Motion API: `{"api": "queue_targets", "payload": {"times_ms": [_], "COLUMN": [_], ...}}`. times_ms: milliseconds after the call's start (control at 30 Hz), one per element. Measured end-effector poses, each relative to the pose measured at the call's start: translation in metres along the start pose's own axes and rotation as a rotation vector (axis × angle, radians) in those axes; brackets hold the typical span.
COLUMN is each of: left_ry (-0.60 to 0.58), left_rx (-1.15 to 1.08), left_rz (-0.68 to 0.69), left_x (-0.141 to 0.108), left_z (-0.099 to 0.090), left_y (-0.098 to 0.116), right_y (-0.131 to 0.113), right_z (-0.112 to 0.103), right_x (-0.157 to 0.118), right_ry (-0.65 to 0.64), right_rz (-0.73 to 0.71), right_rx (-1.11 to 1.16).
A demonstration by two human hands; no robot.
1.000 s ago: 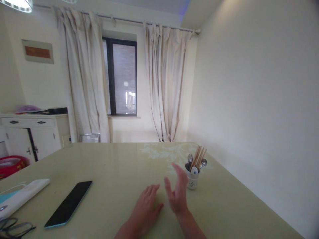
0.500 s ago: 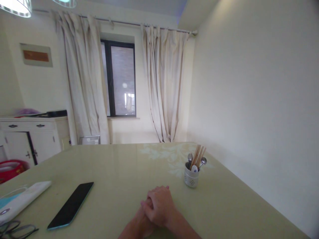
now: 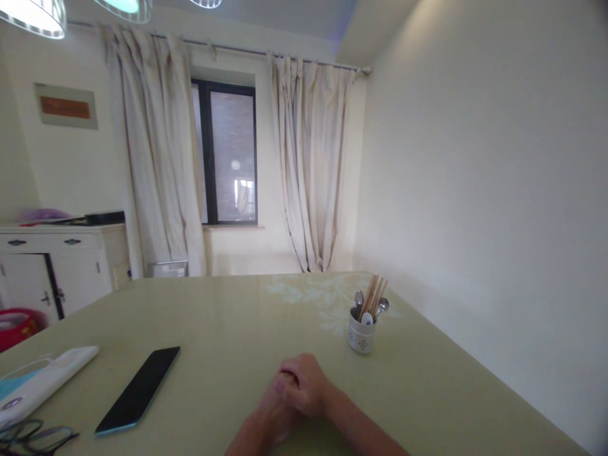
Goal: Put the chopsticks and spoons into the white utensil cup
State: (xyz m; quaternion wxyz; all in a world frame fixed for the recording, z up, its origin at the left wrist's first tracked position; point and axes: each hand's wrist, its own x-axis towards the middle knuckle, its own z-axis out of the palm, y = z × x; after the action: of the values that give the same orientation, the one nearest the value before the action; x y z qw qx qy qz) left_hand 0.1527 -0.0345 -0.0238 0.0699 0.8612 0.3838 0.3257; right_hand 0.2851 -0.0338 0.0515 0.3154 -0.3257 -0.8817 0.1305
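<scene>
My two hands are clasped together low in the middle of the view, over the green tabletop (image 3: 213,329). My right hand (image 3: 308,385) lies on top, its fingers wrapped round my left hand (image 3: 279,408). The left hand's fingers are mostly hidden under the right. Beyond them, to the right, a white utensil holder (image 3: 361,335) stands upright with wooden chopsticks (image 3: 373,296) and metal spoons. To the left a black phone (image 3: 139,391) lies flat, touched by neither hand.
At the left edge are a long white object (image 3: 50,383), eyeglasses (image 3: 38,437) and something light blue. A wall runs along the table's right side. Curtains (image 3: 156,152), a window and a white cabinet (image 3: 76,269) stand behind.
The clasp has shifted: my right hand's fingers are more curled over the left, and its forearm reaches further right. The view has turned slightly.
</scene>
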Motion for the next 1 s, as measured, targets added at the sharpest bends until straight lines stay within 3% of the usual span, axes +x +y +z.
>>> {"api": "queue_targets", "payload": {"times_ms": [133,367,533,600,733,867,1000], "left_ry": [-0.122,-0.103,-0.127,-0.135,0.018,0.223,0.419], "left_rx": [0.108,0.198,0.239,0.273,0.288,0.303,0.374], "left_rz": [0.120,0.322,0.318,0.354,0.424,0.323,0.193], "left_x": [0.001,-0.003,-0.005,-0.004,0.001,0.004,0.002], "left_z": [-0.008,-0.017,-0.029,-0.033,-0.043,-0.060,-0.073], "left_y": [0.004,0.017,0.032,0.035,0.041,0.047,0.037], "right_y": [-0.004,-0.011,-0.018,-0.021,-0.023,-0.016,0.012], "right_z": [-0.004,-0.007,-0.013,-0.015,-0.011,-0.010,-0.039], "right_x": [-0.003,-0.019,-0.019,-0.018,-0.014,-0.010,-0.011], "right_ry": [-0.009,-0.008,-0.064,-0.020,0.235,0.545,1.035], "right_rz": [0.019,0.132,0.176,0.202,0.278,0.225,0.261], "right_rx": [0.255,0.592,0.850,0.927,0.939,0.630,0.283]}}
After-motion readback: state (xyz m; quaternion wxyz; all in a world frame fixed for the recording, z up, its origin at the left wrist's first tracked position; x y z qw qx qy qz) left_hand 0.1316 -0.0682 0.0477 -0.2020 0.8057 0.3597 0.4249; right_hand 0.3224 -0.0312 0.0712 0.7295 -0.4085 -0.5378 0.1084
